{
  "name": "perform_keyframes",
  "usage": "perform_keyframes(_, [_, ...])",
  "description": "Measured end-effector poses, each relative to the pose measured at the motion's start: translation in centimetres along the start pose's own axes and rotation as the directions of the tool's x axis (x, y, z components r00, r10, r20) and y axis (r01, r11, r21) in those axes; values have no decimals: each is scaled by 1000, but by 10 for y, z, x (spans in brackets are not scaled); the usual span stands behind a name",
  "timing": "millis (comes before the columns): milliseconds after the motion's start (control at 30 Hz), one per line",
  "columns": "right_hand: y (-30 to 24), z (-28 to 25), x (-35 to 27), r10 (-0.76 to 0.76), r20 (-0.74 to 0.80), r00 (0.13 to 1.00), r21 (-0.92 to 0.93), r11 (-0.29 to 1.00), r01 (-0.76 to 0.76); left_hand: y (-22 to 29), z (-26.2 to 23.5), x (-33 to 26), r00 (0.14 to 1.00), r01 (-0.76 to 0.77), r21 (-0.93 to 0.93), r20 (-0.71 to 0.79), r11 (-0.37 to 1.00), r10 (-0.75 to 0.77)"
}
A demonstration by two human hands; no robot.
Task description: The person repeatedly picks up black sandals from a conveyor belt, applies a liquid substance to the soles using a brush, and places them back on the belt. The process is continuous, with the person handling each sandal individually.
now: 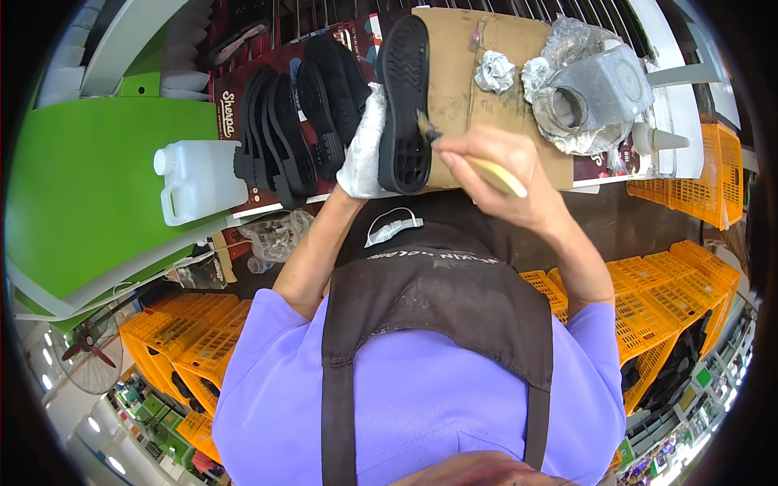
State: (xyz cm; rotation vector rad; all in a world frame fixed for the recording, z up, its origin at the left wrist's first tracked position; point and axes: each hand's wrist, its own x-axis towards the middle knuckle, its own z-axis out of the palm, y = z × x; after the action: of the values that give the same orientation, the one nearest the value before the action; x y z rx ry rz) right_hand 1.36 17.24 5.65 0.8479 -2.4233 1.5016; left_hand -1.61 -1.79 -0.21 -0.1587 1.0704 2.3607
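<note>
Left hand (362, 146) is in a white glove, wrapped around a black shoe sole (403, 101) and holding it tread-up over the cardboard sheet (462, 73) on the worktop (600, 174); right hand (498, 174) is bare, fingers pinched around a pale-handled brush (470, 158) with its bristles touching the sole's edge; more black soles (296, 125) are stacked just left of it; a white jug (198, 178) sits further left, a foil-wrapped glue pot (587, 101) off to the right.

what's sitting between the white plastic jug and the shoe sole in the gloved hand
In the head view, a row of black soles stands between the white jug and the held sole.
</note>
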Motion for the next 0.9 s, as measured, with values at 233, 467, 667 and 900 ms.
perform_keyframes(233, [-14, 5, -11, 359, 77, 930, 237, 899, -367, -1, -14, 4, 987, -161, 326, 48, 931, 154])
perform_keyframes(467, [5, 4, -2, 714, 290, 637, 690, 306, -656, -11, -28, 1, 967, -253, 197, 55, 947, 247])
perform_keyframes(667, [33, 18, -12, 641, 531, 554, 820, -223, -527, -33, -78, 16, 986, -156, -20, 63, 988, 157])
perform_keyframes(900, [39, 8, -26, 643, 378, 665, 925, -287, -248, -11, 8, 13, 990, -128, -183, -74, 975, 116])
